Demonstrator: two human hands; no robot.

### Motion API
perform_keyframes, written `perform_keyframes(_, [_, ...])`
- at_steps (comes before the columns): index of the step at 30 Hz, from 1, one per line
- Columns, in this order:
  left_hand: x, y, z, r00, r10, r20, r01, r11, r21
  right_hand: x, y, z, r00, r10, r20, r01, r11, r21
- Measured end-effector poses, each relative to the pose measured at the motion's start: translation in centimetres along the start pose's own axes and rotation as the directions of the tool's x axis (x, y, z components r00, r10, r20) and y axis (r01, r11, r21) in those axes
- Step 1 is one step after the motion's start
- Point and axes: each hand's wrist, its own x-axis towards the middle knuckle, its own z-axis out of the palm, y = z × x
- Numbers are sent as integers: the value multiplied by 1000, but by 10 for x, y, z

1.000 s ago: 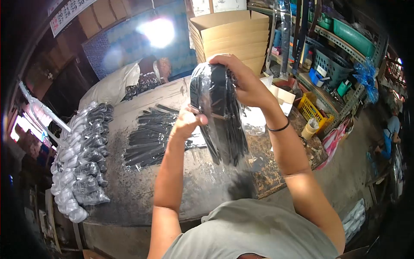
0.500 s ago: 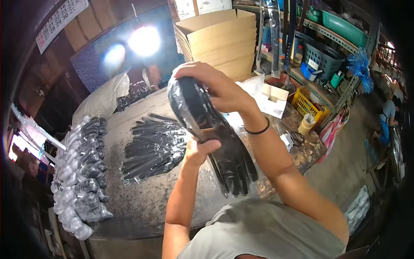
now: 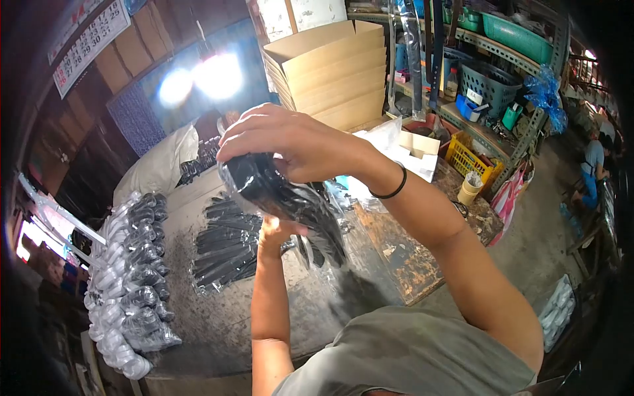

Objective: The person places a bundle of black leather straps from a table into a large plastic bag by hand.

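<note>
A folded bundle of black strap-like strips in clear plastic (image 3: 290,201) is held up above the worktable. My right hand (image 3: 290,140) curls over its rounded upper end, fingers wrapped around it. Lower down, my left hand (image 3: 279,232) grips the underside, thumb pointing right; part of this hand is hidden by the bundle. The bundle's loose ends hang toward my body and are smeared by motion. On the table to the left lie more black plastic-wrapped strips (image 3: 228,247), fanned out flat.
Clear-wrapped rolled packs (image 3: 135,290) are stacked along the table's left edge. Nested cardboard boxes (image 3: 337,79) stand at the back. A yellow crate (image 3: 465,155), a cup (image 3: 469,188) and loaded shelves (image 3: 505,56) are at right. Another person (image 3: 592,165) is far right.
Both hands have moved left with the bundle, which has tilted so its loose ends swing up and left. The camera view has shifted slightly.
</note>
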Motion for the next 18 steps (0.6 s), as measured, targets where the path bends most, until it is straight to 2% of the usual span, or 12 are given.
perform_keyframes(1, [-4, -3, -1, 991, -132, 30, 136, 966, -220, 5, -1, 0, 997, -77, -6, 77, 997, -28])
perform_keyframes(2, [12, 13, -4, 964, -252, 91, 266, 867, -422, 9, -2, 0, 988, -155, -11, 154, 986, -59])
perform_keyframes(3, [26, 31, -9, 942, -213, 259, 335, 597, -728, 13, -4, 0, 987, -159, -15, 158, 985, -67])
perform_keyframes(4, [33, 41, -8, 943, -205, 261, 332, 601, -727, 17, -6, 0, 984, -177, -2, 176, 984, -32])
perform_keyframes(6, [35, 51, -6, 932, -257, 258, 346, 409, -844, 22, -10, -1, 979, -202, 12, 202, 979, -5])
perform_keyframes(7, [35, 50, -4, 950, -247, 192, 295, 498, -815, 25, -11, -1, 973, -232, -1, 232, 973, -1])
perform_keyframes(8, [35, 51, -2, 952, -242, 187, 288, 501, -816, 27, -12, -2, 965, -261, -14, 261, 965, 4])
perform_keyframes(10, [39, 53, 0, 984, -153, 90, 159, 528, -834, 32, -16, -4, 959, -282, -25, 282, 959, 12])
perform_keyframes(11, [41, 34, 2, 991, 121, 64, -49, 751, -658, 35, -19, -5, 954, -297, -41, 298, 954, 23])
perform_keyframes(12, [35, 22, 2, 991, 124, 59, -55, 753, -655, 36, -21, -5, 952, -303, -38, 304, 952, 23])
perform_keyframes(18, [50, 43, 2, 997, 33, 76, 37, 645, -763, 38, -31, -8, 949, -299, -96, 305, 951, 56])
